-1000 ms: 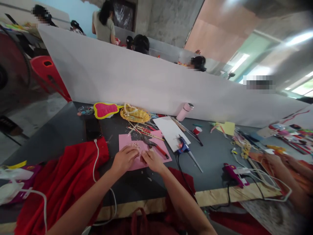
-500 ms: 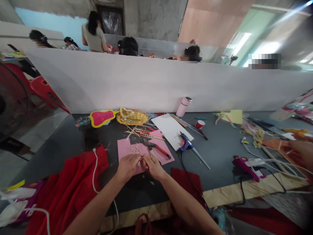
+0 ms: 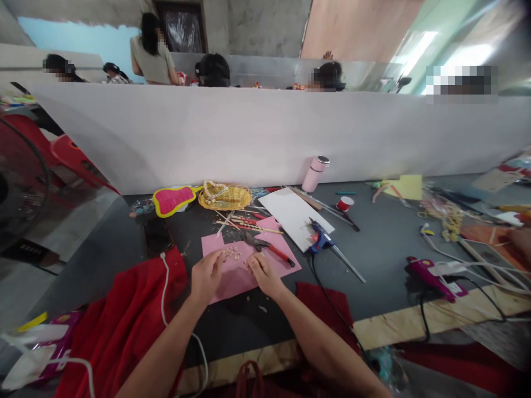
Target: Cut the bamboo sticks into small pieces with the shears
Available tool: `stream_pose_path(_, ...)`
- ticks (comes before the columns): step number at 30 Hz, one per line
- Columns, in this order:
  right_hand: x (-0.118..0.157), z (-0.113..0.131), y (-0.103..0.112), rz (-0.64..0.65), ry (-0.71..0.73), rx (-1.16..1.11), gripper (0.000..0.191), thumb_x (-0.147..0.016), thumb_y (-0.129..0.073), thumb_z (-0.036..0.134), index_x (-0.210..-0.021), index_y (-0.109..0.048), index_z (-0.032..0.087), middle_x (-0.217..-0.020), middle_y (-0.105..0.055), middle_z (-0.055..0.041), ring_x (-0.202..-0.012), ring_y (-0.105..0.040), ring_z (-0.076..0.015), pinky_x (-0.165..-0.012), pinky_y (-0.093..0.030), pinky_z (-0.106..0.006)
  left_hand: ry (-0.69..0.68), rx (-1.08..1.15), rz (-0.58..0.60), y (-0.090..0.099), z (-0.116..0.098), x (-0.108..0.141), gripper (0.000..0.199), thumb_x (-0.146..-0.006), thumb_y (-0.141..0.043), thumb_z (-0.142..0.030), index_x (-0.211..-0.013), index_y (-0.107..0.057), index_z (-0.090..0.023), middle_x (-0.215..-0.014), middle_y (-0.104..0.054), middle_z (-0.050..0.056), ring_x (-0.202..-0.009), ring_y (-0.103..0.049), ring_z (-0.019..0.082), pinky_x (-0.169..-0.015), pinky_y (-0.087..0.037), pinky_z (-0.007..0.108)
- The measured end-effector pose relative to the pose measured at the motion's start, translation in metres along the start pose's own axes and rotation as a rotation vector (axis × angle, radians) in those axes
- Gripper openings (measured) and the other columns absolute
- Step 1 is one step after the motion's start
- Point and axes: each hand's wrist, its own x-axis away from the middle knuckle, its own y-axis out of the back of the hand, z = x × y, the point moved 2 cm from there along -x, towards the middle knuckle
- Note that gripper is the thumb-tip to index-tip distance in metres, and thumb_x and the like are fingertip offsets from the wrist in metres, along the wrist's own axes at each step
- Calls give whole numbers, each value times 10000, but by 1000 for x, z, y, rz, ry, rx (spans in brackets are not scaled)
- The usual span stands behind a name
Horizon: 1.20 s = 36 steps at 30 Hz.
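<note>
Pink paper (image 3: pixel 236 278) lies on the dark table, with a small heap of pale beads or pieces (image 3: pixel 233 254) on it. At the heap's left edge is my left hand (image 3: pixel 206 275), its fingers bent and close together; what they hold, if anything, is too small to name. To the right, my right hand (image 3: pixel 264 273) is over the paper, thumb and fingers pressed together around something too small to make out. Cutters with red handles (image 3: pixel 277 254) rest just beyond my right hand. Thin sticks (image 3: pixel 249 225) lie behind them.
A blue glue gun (image 3: pixel 320 237) and white sheet (image 3: pixel 296 216) are right of the paper. Further back stand a wicker basket (image 3: pixel 237 198) and pink bottle (image 3: pixel 314 176). Red cloth (image 3: pixel 124 309) covers the left side. A purple glue gun (image 3: pixel 440 279) lies right. People sit behind the partition (image 3: pixel 265 135).
My hands were together over the paper's front edge and have moved apart. The left one has shifted left and up to the small pieces; the right one has moved slightly right.
</note>
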Motion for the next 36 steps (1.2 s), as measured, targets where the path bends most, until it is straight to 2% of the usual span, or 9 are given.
stream_pose_path(3, -4, -8, 3, -20, 56, 174, 216, -904, -462, 319, -774, -576, 189, -752, -580, -35, -727, -504, -174, -721, -413, -312, -23, -17, -43, 9, 8, -1, 202, -899, -488, -264, -956, -657, -169, -938, -713, 76, -883, -653, 197, -805, -505, 310)
stream_pose_path(5, -7, -9, 0, -30, 86, 268, 142, -876, -497, 239, -811, -615, 193, -804, -610, -57, -804, -513, -204, -817, -408, -362, -71, -12, -67, 10, 9, -1, 182, -893, -499, -243, -947, -658, -174, -940, -701, 75, -904, -628, 201, -834, -490, 335)
stream_pose_path(9, -10, -9, -4, -77, 122, 390, 207, -861, -498, 178, -1026, -622, 193, -1002, -607, -97, -992, -477, -252, -934, -380, -437, -137, -53, -67, 4, 7, 1, 155, -869, -534, -215, -922, -676, -182, -941, -683, 73, -912, -589, 213, -859, -460, 371)
stream_pose_path(13, -9, -13, -1, -135, 218, 430, 286, -846, -452, 108, -1080, -598, 186, -1028, -592, -93, -995, -489, -236, -912, -426, -422, -112, -112, -38, 3, 6, 0, 184, -871, -524, -214, -919, -700, -190, -909, -666, 74, -891, -562, 222, -842, -445, 381)
stream_pose_path(20, -6, -15, 5, -146, 238, 409, 293, -860, -399, 75, -1041, -595, 195, -970, -588, -83, -952, -519, -210, -850, -463, -383, -67, -181, -39, 8, 16, -2, 219, -869, -518, -224, -944, -719, -182, -878, -649, 85, -877, -530, 235, -836, -427, 383)
stream_pose_path(23, -4, -9, 4, -80, 257, 463, 301, -853, -413, 63, -1010, -628, 202, -963, -584, -74, -949, -504, -208, -864, -444, -375, -65, -233, -1, 7, 18, -2, 217, -866, -523, -234, -939, -723, -195, -848, -672, 74, -872, -526, 240, -846, -414, 383)
stream_pose_path(27, 0, -3, -4, 109, 248, 750, 352, -814, -473, 42, -1039, -655, 242, -1052, -578, -63, -1007, -445, -224, -899, -394, -380, -32, -315, 77, 2, 17, 0, 196, -853, -546, -270, -900, -730, -223, -858, -712, 65, -914, -529, 266, -834, -387, 410)
stream_pose_path(32, -1, -3, -6, 128, 207, 826, 457, -800, -473, 21, -1186, -585, 237, -1149, -548, -73, -1052, -407, -236, -936, -365, -385, -28, -343, 126, -3, 16, 3, 183, -845, -552, -279, -885, -729, -254, -831, -734, 63, -920, -547, 282, -871, -327, 479)
stream_pose_path(36, -3, -7, 7, 32, 184, 785, 299, -829, -465, 54, -982, -669, 212, -1106, -561, -72, -1047, -412, -231, -959, -348, -399, -34, -305, 137, -5, 16, 4, 179, -837, -556, -272, -893, -725, -258, -810, -733, 65, -908, -569, 282, -868, -323, 489)
